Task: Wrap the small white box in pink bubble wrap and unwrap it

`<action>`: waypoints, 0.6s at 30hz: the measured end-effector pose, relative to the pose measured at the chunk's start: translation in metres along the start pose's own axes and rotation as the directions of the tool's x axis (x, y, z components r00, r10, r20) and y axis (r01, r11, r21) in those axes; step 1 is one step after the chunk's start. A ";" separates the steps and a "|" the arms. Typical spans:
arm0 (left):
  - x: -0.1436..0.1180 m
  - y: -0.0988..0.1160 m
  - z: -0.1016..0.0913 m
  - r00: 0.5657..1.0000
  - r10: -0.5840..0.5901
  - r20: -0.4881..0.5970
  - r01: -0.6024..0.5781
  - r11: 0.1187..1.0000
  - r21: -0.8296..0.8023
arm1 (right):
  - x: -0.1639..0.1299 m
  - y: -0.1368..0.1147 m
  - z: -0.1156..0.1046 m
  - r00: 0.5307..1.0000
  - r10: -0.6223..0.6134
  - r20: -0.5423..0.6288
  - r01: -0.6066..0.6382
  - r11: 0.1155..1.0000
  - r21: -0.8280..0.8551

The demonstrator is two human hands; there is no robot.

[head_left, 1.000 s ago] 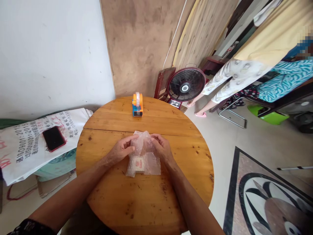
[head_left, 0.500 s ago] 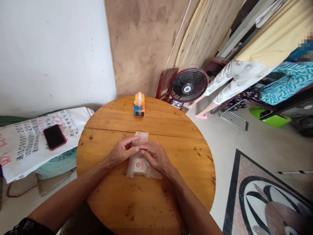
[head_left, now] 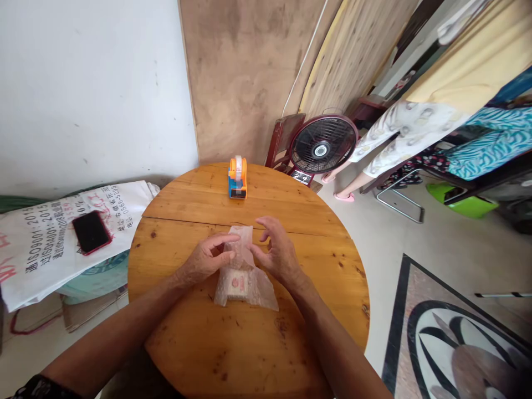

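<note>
A clear bubble-wrap pouch (head_left: 245, 277) lies on the round wooden table (head_left: 249, 338), with a small pale block bearing a red mark (head_left: 236, 284) inside it. My left hand (head_left: 206, 259) pinches the pouch's upper edge between thumb and fingers. My right hand (head_left: 277, 252) hovers just right of the pouch's top, fingers spread and lifted, its thumb close to the plastic. An orange and blue tape dispenser (head_left: 237, 177) stands at the table's far edge, well beyond both hands.
A dark phone (head_left: 91, 231) lies on a white printed sack (head_left: 54, 238) left of the table. A floor fan (head_left: 323, 147) and a wooden chair stand behind the table. A person in pale patterned clothes (head_left: 407, 127) stands at the right.
My right hand pressed down on the pouch's folded top, then lifted off and opened to the right. The left hand kept its pinch on the pouch's upper edge.
</note>
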State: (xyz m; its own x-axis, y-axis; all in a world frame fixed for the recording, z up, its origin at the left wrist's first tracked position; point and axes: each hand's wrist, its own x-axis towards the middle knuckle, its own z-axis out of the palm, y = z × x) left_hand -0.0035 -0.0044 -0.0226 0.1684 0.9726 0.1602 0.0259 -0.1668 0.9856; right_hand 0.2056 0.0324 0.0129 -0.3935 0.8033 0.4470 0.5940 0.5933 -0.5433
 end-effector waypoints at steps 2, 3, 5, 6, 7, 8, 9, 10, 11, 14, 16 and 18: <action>0.000 0.001 0.000 1.000 0.016 0.007 -0.016 1.000 -0.003 | 0.004 -0.002 0.001 1.000 -0.009 -0.015 0.009 1.000 -0.008; 0.001 0.002 0.000 1.000 0.024 0.012 -0.024 1.000 -0.005 | 0.006 -0.003 0.001 0.999 -0.017 -0.038 0.016 1.000 -0.003; 0.001 0.002 0.000 0.999 0.034 0.009 -0.034 0.999 -0.011 | 0.011 -0.007 -0.001 0.995 -0.027 -0.093 0.031 0.998 0.047; 0.001 0.002 0.001 0.999 0.035 -0.001 -0.035 0.999 -0.014 | 0.014 -0.009 -0.002 0.993 -0.024 -0.112 0.034 0.995 0.091; 0.001 0.002 0.001 0.999 0.035 -0.012 -0.035 0.999 -0.015 | 0.017 -0.012 -0.004 0.992 -0.014 -0.124 0.032 0.989 0.141; 0.001 0.001 0.001 0.999 0.035 -0.025 -0.035 0.999 -0.015 | 0.021 -0.013 -0.005 0.992 0.004 -0.129 0.021 0.981 0.192; 0.001 0.000 0.001 0.999 0.036 -0.034 -0.037 0.999 -0.012 | 0.025 -0.015 -0.006 0.991 0.031 -0.127 0.000 0.971 0.241; 0.001 -0.001 0.001 0.999 0.037 -0.039 -0.037 0.999 -0.006 | 0.028 -0.015 -0.006 0.990 0.067 -0.121 -0.030 0.957 0.287; 0.001 -0.001 0.001 0.998 0.037 -0.041 -0.037 0.999 0.001 | 0.032 -0.015 -0.004 0.988 0.110 -0.109 -0.067 0.939 0.336; 0.001 -0.001 0.001 0.999 0.035 -0.032 -0.035 0.999 0.000 | 0.044 -0.008 0.005 0.957 0.290 -0.010 -0.244 0.823 0.513; 0.002 0.000 0.001 0.999 0.033 -0.031 -0.033 0.999 -0.014 | 0.050 -0.002 0.014 0.902 0.415 0.116 -0.393 0.685 0.614; 0.002 0.000 0.000 0.999 0.032 -0.034 -0.033 0.999 -0.025 | 0.054 0.001 0.020 0.848 0.477 0.232 -0.498 0.566 0.657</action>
State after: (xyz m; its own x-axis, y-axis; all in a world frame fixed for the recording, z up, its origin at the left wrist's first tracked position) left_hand -0.0027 -0.0023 -0.0225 0.1356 0.9716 0.1938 -0.0045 -0.1950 0.9808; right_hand 0.1708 0.0779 0.0224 -0.2129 0.9760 -0.0450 0.0712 -0.0304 -0.9970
